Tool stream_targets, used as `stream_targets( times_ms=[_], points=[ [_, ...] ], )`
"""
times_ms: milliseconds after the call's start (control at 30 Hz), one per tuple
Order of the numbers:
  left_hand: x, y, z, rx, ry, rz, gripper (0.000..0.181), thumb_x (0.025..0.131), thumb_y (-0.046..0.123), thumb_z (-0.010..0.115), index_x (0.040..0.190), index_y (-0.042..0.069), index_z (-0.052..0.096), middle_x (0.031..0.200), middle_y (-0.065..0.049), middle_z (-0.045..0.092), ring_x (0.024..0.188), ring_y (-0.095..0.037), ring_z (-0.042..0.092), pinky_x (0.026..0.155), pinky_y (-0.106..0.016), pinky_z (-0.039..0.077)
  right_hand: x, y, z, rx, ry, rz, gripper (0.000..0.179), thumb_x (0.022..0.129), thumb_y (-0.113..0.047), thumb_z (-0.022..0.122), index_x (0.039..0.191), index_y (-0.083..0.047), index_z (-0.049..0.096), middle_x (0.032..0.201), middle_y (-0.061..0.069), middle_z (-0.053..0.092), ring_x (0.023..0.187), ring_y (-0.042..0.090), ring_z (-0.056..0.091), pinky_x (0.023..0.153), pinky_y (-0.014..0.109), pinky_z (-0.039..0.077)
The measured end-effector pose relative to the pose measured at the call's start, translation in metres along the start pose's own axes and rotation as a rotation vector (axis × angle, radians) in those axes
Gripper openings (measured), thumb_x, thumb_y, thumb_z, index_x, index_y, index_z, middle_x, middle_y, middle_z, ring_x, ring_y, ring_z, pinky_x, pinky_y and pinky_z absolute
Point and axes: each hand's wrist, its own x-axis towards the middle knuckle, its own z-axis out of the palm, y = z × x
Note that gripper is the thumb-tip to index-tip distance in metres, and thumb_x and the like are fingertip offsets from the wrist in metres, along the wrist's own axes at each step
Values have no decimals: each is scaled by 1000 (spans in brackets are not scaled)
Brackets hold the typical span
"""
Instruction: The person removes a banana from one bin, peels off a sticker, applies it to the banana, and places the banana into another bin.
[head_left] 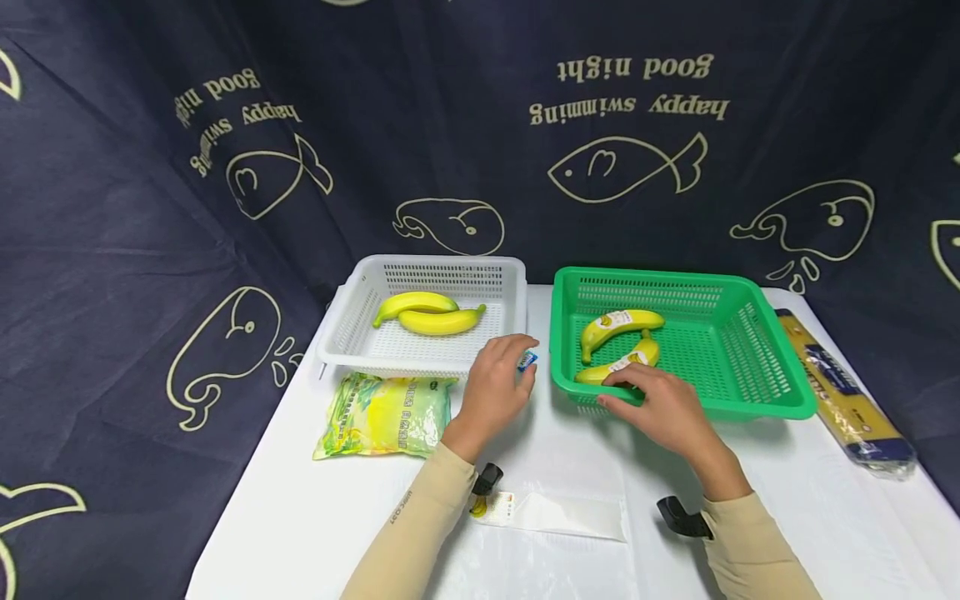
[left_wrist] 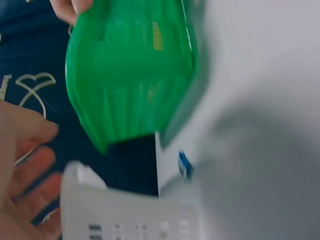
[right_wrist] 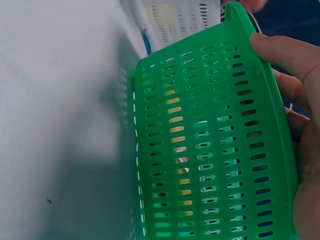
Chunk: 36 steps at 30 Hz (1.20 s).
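Observation:
My right hand (head_left: 660,408) grips the front rim of the green basket (head_left: 757,408) near its left corner, thumb outside and fingers over the edge. Two bananas with stickers lie in that basket, a farther banana (head_left: 618,329) and a nearer banana (head_left: 622,365) close to my right fingertips. My left hand (head_left: 495,385) is empty, fingers bent and apart, above the gap between the baskets. Just past its fingers a small blue packet (left_wrist: 185,165) lies on the white table. The white basket (head_left: 420,367) beside it holds two more bananas (head_left: 441,322).
A yellow-green printed bag (head_left: 386,417) lies in front of the white basket. Nearer me is a clear plastic sleeve (head_left: 555,512) with a banana-printed label. A long yellow and blue package (head_left: 847,392) lies right of the green basket. Dark patterned cloth (head_left: 450,125) hangs behind the table.

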Motion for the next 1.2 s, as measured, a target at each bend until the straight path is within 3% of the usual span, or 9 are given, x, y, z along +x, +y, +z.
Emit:
stream_targets(
  times_ms=[167,267,400,567,833,1200],
  points=[
    [-6,-17,3,214,-73,-119,41,85,28,71,121,11,64,113,-2,66,104,-21,59,89,-38,41,0,-1,0,-11,7,2,25,82,-52,71,99,-35,69,109,-10,65,99,19,61,72,45,46],
    [-9,-22,5,250,-100,-137,41,88,33,65,122,10,64,106,-3,69,95,-21,63,81,-36,42,1,-1,0,-12,6,2,25,82,-52,71,100,-35,69,109,-10,65,99,19,61,72,45,46],
    [-9,-22,0,237,-123,-125,37,91,31,59,121,10,66,103,-3,70,91,-21,65,75,-36,43,1,-1,0,-6,1,9,27,82,-53,71,101,-34,69,109,-10,65,99,19,61,72,45,46],
    [-12,-27,-10,257,-189,-105,34,95,35,55,120,16,67,104,0,70,89,-20,65,78,-37,42,1,-2,0,-2,-3,17,30,82,-54,70,102,-32,70,110,-9,65,101,20,61,73,47,46],
    [-18,-34,-11,235,-163,-19,33,96,36,56,118,16,70,98,0,70,85,-19,63,75,-36,39,0,-1,0,-3,-8,28,37,82,-56,69,106,-27,71,114,-4,65,107,25,60,77,51,45],
    [-29,-31,-22,207,-218,19,33,95,37,58,120,19,70,93,2,70,84,-17,61,74,-35,38,1,-2,-1,0,-14,34,34,82,-51,71,106,-27,71,114,-5,65,107,25,59,77,51,45]
  ],
)
